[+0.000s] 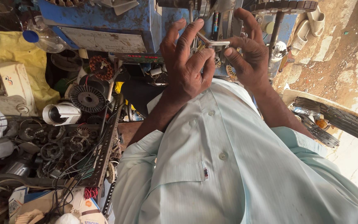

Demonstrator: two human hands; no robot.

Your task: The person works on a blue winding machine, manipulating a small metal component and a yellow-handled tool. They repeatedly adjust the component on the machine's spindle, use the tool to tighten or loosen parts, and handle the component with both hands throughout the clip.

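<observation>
Far left, a yellow cloth (5, 49) and a rack of motor parts (63, 145) crowd the side. The left hand (187, 70) has its grip spread, fingertips touching a metal handle (214, 42) on the blue machine (117, 20). The right hand (249, 54) pinches the same handle between thumb and fingers. With so light a hold, the handle could probably slip, or a finger might catch among the metal parts just behind it. Sandals (307, 27) lie far right.
</observation>
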